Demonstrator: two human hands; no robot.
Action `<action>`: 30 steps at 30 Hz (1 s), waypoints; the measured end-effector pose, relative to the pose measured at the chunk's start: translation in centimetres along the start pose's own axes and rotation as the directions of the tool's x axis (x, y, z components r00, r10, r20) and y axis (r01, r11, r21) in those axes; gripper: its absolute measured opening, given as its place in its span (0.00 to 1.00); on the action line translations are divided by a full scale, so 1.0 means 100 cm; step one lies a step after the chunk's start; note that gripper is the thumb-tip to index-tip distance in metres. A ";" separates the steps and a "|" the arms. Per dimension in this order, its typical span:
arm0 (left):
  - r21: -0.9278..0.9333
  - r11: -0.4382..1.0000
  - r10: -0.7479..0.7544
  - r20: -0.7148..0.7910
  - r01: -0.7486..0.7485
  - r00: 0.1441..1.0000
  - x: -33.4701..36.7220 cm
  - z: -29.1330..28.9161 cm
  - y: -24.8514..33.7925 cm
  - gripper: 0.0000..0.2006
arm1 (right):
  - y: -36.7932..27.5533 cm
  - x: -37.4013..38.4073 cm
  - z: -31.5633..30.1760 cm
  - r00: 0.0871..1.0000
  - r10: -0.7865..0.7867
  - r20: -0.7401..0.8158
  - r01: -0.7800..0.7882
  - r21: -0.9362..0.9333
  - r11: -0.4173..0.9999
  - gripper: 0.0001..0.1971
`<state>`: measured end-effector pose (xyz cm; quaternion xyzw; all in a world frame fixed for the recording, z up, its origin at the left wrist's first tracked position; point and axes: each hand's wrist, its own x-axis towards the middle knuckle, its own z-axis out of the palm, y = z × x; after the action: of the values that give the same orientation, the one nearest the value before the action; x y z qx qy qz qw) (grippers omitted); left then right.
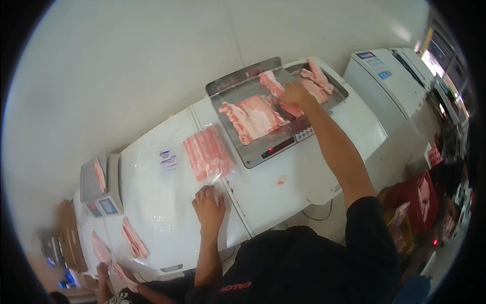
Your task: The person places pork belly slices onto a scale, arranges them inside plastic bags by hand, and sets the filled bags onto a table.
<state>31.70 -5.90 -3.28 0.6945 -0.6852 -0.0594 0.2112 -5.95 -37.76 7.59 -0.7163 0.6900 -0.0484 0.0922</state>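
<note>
My left hand (pixel 209 207) lies on the white freezer lid (pixel 263 195) with its fingers stretched out, holding nothing. Just beyond it is a clear plastic bag of pork slices (pixel 208 153). My right hand (pixel 295 95) reaches over a metal tray, its fingers closed on a piece of pork (pixel 290 109); the fingertips are partly hidden. To its left, a broad slab of pork belly (pixel 255 117) lies on a digital scale (pixel 253 158) with a red-lit display. A pork strip (pixel 272 82) and more pork pieces (pixel 318 76) surround the right hand.
Small printed packets (pixel 168 159) lie left of the bag. A second scale (pixel 93 185) holds a pork strip. At the lower left, another person's hands (pixel 104 271) handle pork beside a folded strip (pixel 133 238). A white appliance (pixel 387 76) stands at the right.
</note>
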 end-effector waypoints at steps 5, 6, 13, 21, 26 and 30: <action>0.076 0.997 0.000 -0.021 0.002 1.000 -0.008 0.006 -0.033 0.17 | -0.019 -0.044 0.020 0.911 -0.157 -0.381 0.167 -0.007 0.986 0.45; 0.083 0.996 -0.022 0.003 0.022 1.000 -0.011 0.005 -0.043 0.17 | -0.012 -0.058 0.018 0.862 -0.206 -0.464 0.255 0.045 0.966 0.43; 0.371 0.749 -0.332 -0.507 0.549 0.795 0.002 -0.018 -0.161 0.21 | 0.076 -0.152 -0.023 0.840 -0.074 -0.537 0.427 0.572 0.701 0.23; 0.012 0.877 -0.462 -0.255 0.481 0.849 -0.033 -0.129 -0.342 0.21 | 0.130 -0.109 0.002 0.877 -0.209 -0.433 0.475 0.715 0.512 0.23; -0.701 0.574 -0.740 -0.224 0.422 0.635 -0.001 -0.154 -0.234 0.28 | 0.099 -0.122 -0.021 0.846 -0.260 -0.465 0.526 0.649 0.550 0.23; -0.351 0.827 -0.538 -0.265 0.439 0.800 -0.004 -0.167 -0.083 0.26 | 0.100 -0.110 -0.021 0.796 -0.328 -0.508 0.595 0.560 0.577 0.20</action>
<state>45.60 -2.18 8.64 0.8120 -0.4165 -0.0805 0.4009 -16.62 -27.23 8.33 -0.7629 0.4086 -0.4529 0.2141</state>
